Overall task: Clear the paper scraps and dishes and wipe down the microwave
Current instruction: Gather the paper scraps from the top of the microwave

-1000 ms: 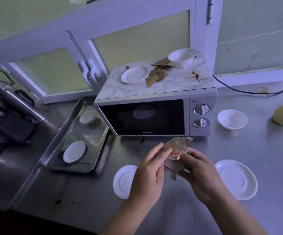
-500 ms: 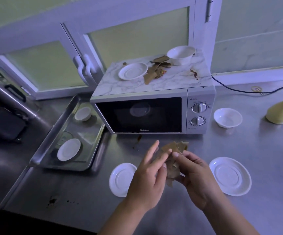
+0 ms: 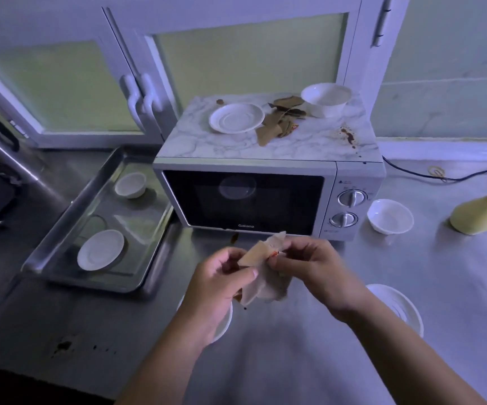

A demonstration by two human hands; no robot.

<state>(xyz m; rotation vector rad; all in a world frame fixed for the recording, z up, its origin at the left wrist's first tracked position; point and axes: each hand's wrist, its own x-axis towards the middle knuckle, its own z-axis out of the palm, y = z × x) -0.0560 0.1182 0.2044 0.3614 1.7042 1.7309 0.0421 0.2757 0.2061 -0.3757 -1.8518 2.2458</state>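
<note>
Brushed steel counter (image 3: 411, 287), glossy white saucers (image 3: 236, 117), seemingly creased paper scraps (image 3: 277, 124).

Saucer (image 3: 226, 323) — mostly hidden by left hand (image 3: 219, 282), yellow bottle (image 3: 476, 217) — cropped

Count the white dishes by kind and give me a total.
Saucers: 4
Bowls: 3
Total: 7

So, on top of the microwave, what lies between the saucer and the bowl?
A heap of brown paper scraps lies between the saucer and the bowl on the microwave top, as the head view shows.
</note>
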